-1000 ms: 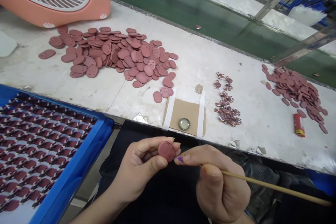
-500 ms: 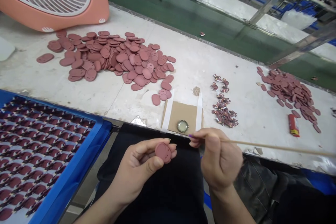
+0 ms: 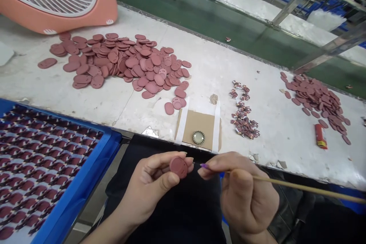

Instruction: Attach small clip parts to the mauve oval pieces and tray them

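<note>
Between the thumb and fingers of my left hand [image 3: 151,183] is a reddish-brown oval disc [image 3: 178,166] with small holes or dots in its face. My right hand [image 3: 246,190] pinches a thin wooden stick [image 3: 303,185] with a purple piece [image 3: 204,166] at its near end; the tip points at the disc, a small gap apart. Just beyond my hands, a bottle cap [image 3: 198,137] lies on a piece of cardboard [image 3: 197,120] held down by white tape strips.
A big pile of similar discs [image 3: 128,61] spreads over the white table [image 3: 206,57]; another pile [image 3: 317,97] lies right. Small brown figures [image 3: 244,122] are clustered between. A blue tray [image 3: 110,141] of dark red pieces stands left, below an orange fan [image 3: 108,4]. A red tube-like item [image 3: 320,136] lies right.
My right hand has come down and nearer, bringing the stick's purple tip to the height of the disc. My left hand holds the disc almost in place.
</note>
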Action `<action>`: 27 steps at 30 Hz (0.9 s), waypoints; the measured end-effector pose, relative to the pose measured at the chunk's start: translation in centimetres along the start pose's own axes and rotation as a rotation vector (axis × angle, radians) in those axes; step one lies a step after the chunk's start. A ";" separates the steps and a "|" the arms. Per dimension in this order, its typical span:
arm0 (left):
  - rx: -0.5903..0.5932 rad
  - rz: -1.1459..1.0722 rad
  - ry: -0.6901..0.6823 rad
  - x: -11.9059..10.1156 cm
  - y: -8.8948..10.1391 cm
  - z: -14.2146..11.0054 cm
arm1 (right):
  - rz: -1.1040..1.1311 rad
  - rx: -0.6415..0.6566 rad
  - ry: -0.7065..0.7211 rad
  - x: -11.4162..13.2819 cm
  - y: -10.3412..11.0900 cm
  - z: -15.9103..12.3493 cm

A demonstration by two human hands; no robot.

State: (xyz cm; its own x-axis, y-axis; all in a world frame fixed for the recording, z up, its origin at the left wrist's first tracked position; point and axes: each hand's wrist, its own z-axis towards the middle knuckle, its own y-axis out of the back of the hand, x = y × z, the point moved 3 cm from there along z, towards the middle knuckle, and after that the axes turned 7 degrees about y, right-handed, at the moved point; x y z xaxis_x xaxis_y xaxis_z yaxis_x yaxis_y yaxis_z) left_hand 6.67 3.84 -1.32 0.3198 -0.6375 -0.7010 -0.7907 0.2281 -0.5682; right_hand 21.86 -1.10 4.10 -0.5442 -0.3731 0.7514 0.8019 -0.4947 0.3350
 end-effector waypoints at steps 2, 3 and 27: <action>0.010 0.016 -0.009 -0.1 0.0 0.0 | 0.084 0.035 0.010 0.5 -0.3 -0.1; 0.018 0.022 -0.017 -0.2 0.0 0.0 | 0.111 0.057 0.008 0.6 -0.4 -0.2; -0.242 0.004 0.035 0.2 1.5 0.2 | -0.285 -0.085 0.219 -2.2 2.8 5.9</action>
State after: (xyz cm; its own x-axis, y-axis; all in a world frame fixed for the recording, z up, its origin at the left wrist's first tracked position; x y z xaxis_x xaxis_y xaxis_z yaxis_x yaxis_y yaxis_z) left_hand 5.65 4.25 -2.40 0.3015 -0.6630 -0.6853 -0.8952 0.0505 -0.4427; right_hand 26.71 2.95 6.73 -0.7899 -0.3658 0.4922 0.5924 -0.6628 0.4581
